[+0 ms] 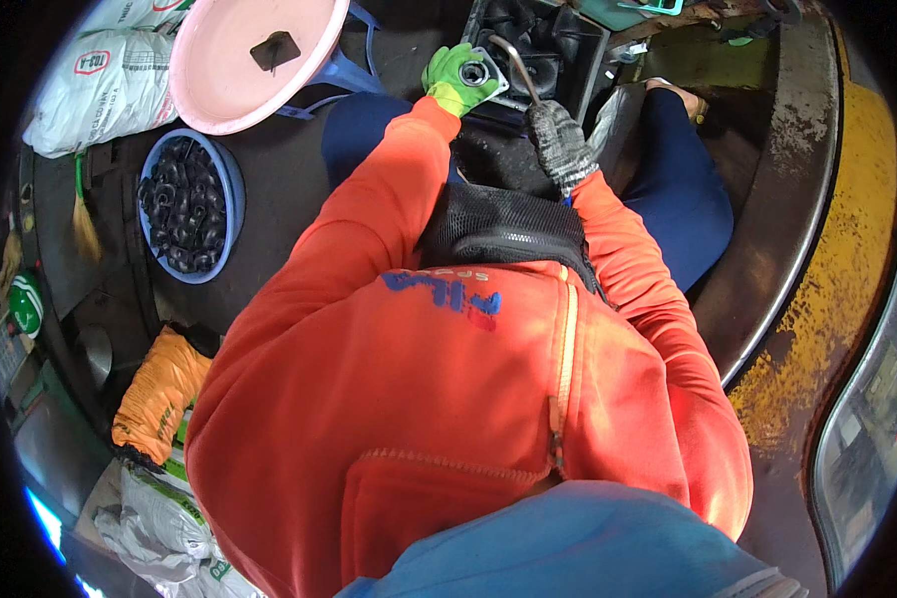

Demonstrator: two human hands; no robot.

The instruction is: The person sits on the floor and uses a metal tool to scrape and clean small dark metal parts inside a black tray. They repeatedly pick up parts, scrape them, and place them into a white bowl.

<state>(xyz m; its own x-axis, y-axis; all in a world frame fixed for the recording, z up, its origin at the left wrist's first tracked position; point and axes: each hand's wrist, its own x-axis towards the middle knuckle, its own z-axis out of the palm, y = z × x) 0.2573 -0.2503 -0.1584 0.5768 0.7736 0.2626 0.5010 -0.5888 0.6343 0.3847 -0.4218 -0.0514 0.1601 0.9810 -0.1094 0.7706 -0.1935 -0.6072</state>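
Gripping a pale metal part (495, 82) with a dark ring, left hand (456, 76), green glove, has fingers curled on its edge, held up at the near left side of a dark crate (599, 52). Right hand (560, 145), grey knit glove, fingers closed around a bent metal rod (520, 68); rod's curved end is just beside the part, can't tell if touching. Black pieces (543, 30) sit inside the crate. Left of the hands: pink basin (219, 75) on blue stool (347, 75), one dark flat piece (277, 50) inside. Below that, blue tub (237, 189) full of black parts (184, 204), on floor.
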